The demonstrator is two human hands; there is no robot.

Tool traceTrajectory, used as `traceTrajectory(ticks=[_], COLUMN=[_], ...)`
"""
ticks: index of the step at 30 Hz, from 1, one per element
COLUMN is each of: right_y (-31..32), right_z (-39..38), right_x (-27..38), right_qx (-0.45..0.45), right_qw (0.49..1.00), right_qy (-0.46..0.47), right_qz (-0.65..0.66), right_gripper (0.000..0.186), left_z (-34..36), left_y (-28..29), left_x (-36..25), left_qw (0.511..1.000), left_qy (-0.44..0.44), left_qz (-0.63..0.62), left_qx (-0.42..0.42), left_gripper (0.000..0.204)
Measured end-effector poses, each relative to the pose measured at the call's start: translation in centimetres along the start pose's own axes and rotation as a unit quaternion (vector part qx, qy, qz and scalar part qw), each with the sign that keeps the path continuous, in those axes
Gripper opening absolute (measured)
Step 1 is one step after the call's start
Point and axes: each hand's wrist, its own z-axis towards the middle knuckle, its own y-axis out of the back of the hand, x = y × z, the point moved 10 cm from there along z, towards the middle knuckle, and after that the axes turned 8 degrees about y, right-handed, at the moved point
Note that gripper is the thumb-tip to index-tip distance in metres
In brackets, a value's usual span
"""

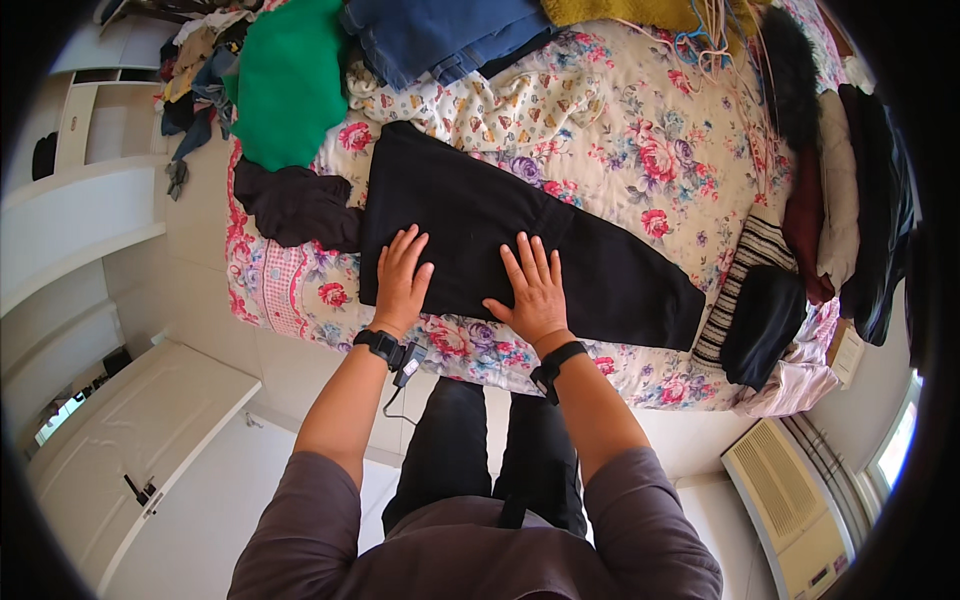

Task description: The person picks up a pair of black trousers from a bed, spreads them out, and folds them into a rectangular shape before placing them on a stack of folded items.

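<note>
A black garment [460,195], folded lengthwise and looking like trousers, lies flat across the near side of the bed. My left hand [402,280] rests palm down near its left end, fingers stretched out. Further right, my right hand [533,290] presses flat on the garment's near edge with the fingers spread. Neither hand grips anything. A crumpled dark brown cloth [300,207] touches the garment's left end. Just beyond it lies a white printed cloth [500,108] with small coloured figures.
A floral sheet [650,150] covers the bed. Green cloth [288,85], folded jeans [440,40] and several hangers [712,35] lie at the far side. Folded clothes, including a striped knit piece [745,265], line the right. A white door [140,450] stands lower left, an air-conditioner unit [785,490] lower right.
</note>
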Motion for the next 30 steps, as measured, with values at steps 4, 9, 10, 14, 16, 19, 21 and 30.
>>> traceTrajectory(ticks=[4, 9, 10, 14, 16, 19, 21, 30], right_y=[2.9, 4.7, 4.9, 5.7, 6.1, 6.3, 6.6, 8.5], right_z=[-2.7, -7.7, -8.9, -12.6, -14.0, -15.1, -15.7, -18.4], right_x=[0.7, 0.1, -0.4, -2.0, -2.9, -3.9, -4.3, -7.2], right_qx=[-0.032, -0.068, -0.070, -0.074, -0.076, -0.071, -0.076, -0.111], right_qw=[0.998, 0.992, 0.991, 0.990, 0.987, 0.985, 0.985, 0.981], right_qy=[0.006, -0.033, -0.046, -0.077, -0.092, -0.108, -0.107, -0.117], right_qz=[0.060, 0.101, 0.108, 0.095, 0.104, 0.114, 0.111, 0.105], right_gripper=[0.083, 0.070, 0.067, 0.064, 0.062, 0.061, 0.061, 0.057], left_z=[1.6, 3.9, 4.2, 4.8, 4.7, 4.7, 3.6, -15.9], left_y=[2.3, -1.1, -1.7, -2.3, -2.3, -1.8, -1.5, -1.9], left_x=[-4.1, -4.9, -4.9, -4.4, -4.6, -5.2, -5.0, -0.7], left_qw=[0.980, 0.965, 0.964, 0.977, 0.981, 0.987, 0.989, 0.870], left_qy=[0.048, 0.109, 0.107, 0.099, 0.085, 0.051, 0.057, 0.151], left_qz=[-0.195, -0.240, -0.242, -0.184, -0.166, -0.136, -0.128, 0.109], left_qx=[-0.015, -0.012, -0.014, -0.043, -0.053, -0.072, -0.055, 0.455], left_gripper=[0.026, 0.021, 0.021, 0.015, 0.007, 0.006, 0.008, 0.032])
